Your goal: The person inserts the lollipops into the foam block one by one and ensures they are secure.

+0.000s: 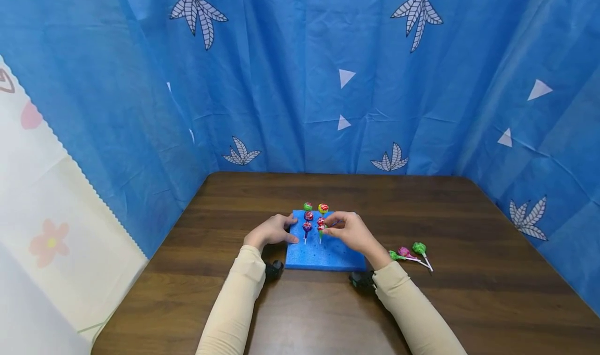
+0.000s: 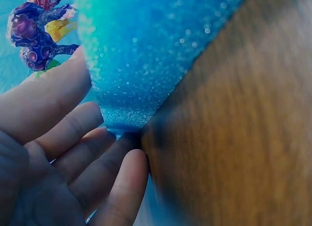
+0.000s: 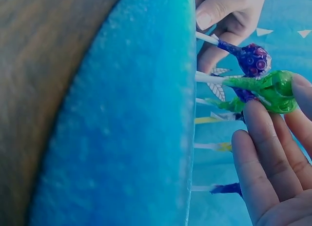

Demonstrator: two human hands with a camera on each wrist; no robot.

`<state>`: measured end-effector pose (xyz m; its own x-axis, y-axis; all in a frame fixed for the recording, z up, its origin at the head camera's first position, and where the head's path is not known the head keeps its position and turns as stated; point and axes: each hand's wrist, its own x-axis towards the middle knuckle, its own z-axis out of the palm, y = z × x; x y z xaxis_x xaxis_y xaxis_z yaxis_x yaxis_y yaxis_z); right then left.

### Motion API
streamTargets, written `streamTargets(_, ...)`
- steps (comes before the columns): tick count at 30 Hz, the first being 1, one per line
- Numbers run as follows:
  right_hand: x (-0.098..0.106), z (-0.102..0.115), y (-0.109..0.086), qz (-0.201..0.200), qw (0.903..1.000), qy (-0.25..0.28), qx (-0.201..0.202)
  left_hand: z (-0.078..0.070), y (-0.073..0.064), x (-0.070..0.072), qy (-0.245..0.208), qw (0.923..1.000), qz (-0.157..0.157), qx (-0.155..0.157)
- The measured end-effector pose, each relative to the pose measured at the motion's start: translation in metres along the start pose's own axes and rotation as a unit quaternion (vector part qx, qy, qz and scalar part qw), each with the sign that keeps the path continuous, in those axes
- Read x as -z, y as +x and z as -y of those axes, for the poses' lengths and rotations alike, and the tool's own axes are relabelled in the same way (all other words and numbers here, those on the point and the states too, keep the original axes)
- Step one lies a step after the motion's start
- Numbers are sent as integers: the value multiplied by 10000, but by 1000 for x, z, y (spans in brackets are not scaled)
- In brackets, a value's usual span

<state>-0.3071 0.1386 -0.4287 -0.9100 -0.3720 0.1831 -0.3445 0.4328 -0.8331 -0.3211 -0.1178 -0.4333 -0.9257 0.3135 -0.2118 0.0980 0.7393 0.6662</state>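
Note:
A blue foam block (image 1: 323, 253) lies flat on the table, with several wrapped lollipops standing upright in it by their sticks. My right hand (image 1: 349, 232) pinches the wrapped head of a green lollipop (image 3: 278, 92) between thumb and fingers. That lollipop's white stick meets the top of the block in the right wrist view. A purple lollipop (image 1: 307, 226) stands just to its left. Further back are a yellow-and-red lollipop (image 1: 323, 208) and a green-topped one (image 1: 308, 206). At the block's left edge rests my left hand (image 1: 273, 230), thumb and fingers extended against the foam.
Right of the block, on the brown wooden table (image 1: 450, 214), lie loose lollipops: a green one (image 1: 419, 248), a pink one (image 1: 404, 251) and another green one (image 1: 396, 255) partly behind my right wrist. A blue patterned curtain (image 1: 300, 84) hangs behind the table.

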Motion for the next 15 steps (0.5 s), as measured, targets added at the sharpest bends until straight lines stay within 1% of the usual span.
streamTargets(3,3,-1,-2,71,9999,98,-21,0,-1,-1,1,10000,32,38)
streamTargets(9,13,0,-1,226,9997,104,79,-2,-1,2,2,10000,3,27)
streamTargets(12,20,4,-1,232,9996,129,69,-3,-2,3,0,10000,5,32)
streamTargets(15,30,6,-3,136,9999,94,43,-3,-4,3,-6,10000,40,71)
